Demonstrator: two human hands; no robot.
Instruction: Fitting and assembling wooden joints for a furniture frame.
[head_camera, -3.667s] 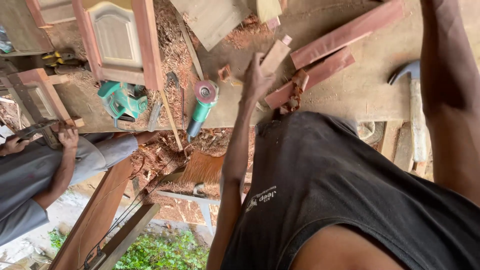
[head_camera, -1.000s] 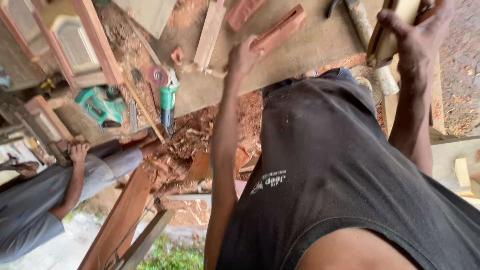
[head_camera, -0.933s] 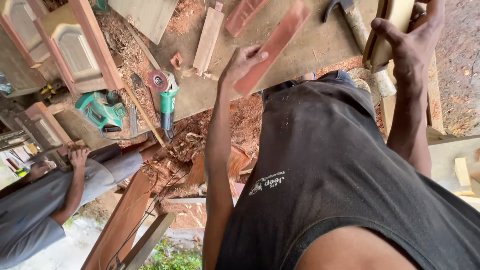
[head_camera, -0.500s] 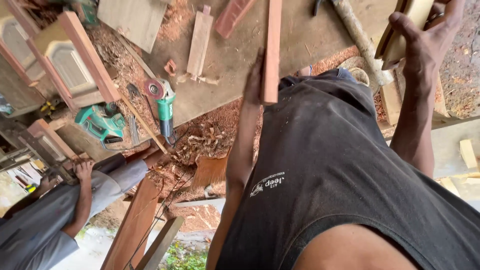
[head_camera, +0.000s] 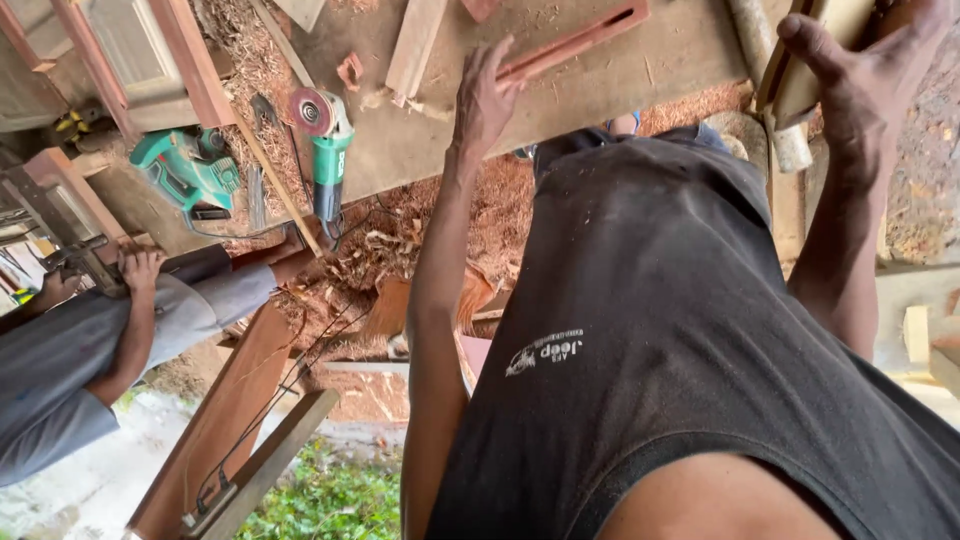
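The left hand (head_camera: 485, 100) is laid with fingers spread against the near end of a reddish slotted wooden piece (head_camera: 575, 42), which lies on the workbench (head_camera: 640, 75) at twelve o'clock. A pale wooden board (head_camera: 815, 55) at one o'clock is clasped by the right hand (head_camera: 865, 85). A green angle grinder (head_camera: 325, 140) lies at ten o'clock
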